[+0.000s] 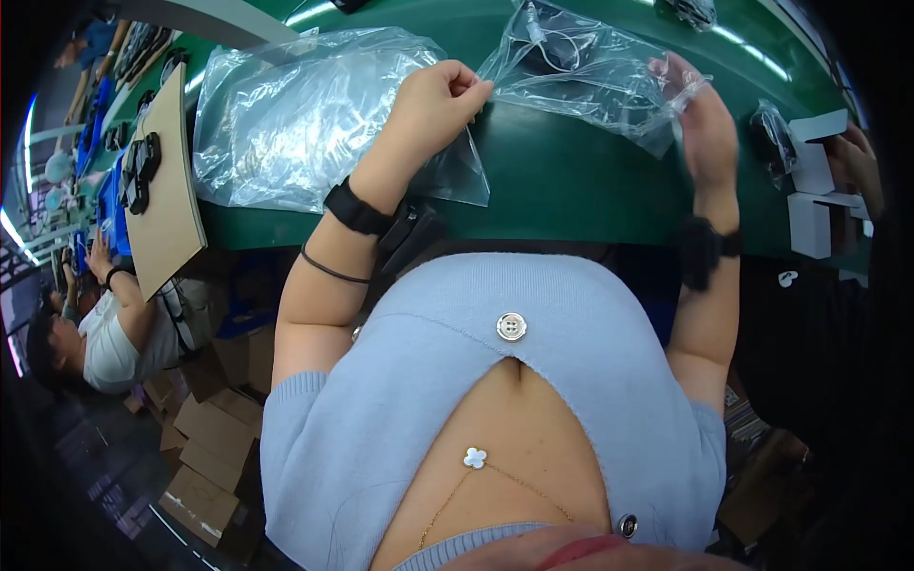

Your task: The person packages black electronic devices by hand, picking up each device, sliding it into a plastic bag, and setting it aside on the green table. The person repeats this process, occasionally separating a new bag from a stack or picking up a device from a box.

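A clear plastic bag [600, 100] is spread between my two hands above the green table; a white cable [562, 52] and something dark show through its film. My left hand [433, 107] is closed, with thumb and forefinger pinching the bag's left edge. At the bag's right end, my right hand [706, 133] has film bunched against its fingers and seems to grip it; the film and some blur partly cover the fingertips. A large stack of clear plastic bags [295, 124] lies flat to the left, partly behind my left forearm.
A tan board [164, 190] with a black device stands at the table's left side. At right are a small bagged dark item [773, 143], white boxes [811, 224] and another person's hand [857, 162]. Another person [124, 338] works at left, near cardboard boxes [205, 466].
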Demonstrator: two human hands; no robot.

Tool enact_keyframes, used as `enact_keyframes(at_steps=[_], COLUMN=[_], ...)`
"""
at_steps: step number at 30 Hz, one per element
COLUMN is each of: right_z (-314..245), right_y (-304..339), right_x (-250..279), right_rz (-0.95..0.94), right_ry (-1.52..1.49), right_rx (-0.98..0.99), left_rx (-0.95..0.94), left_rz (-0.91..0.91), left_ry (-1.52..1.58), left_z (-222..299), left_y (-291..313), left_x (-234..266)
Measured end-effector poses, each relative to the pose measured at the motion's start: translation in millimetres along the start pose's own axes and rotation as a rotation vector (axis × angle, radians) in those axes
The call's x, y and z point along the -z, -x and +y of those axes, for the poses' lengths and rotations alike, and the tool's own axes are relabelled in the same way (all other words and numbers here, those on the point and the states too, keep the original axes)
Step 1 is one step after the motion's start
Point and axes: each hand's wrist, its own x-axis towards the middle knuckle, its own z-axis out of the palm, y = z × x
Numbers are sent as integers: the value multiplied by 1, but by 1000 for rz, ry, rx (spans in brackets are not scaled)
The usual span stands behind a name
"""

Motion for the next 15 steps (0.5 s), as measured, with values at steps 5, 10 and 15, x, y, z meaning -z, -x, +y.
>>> enact_keyframes(at_steps=[5, 10, 15], right_z=[-23, -14, -49], right_y=[50, 83, 82], right_x=[-32, 29, -11], right_rz=[-38, 373, 135], right_ry=[78, -188, 792], right_rx=[-258, -201, 353], left_rx=[26, 56, -778], left_rz=[-4, -26, 325], left_ry=[55, 133, -401], left_z=[2, 3, 29], left_y=[3, 14, 17], left_x=[-6, 6, 4])
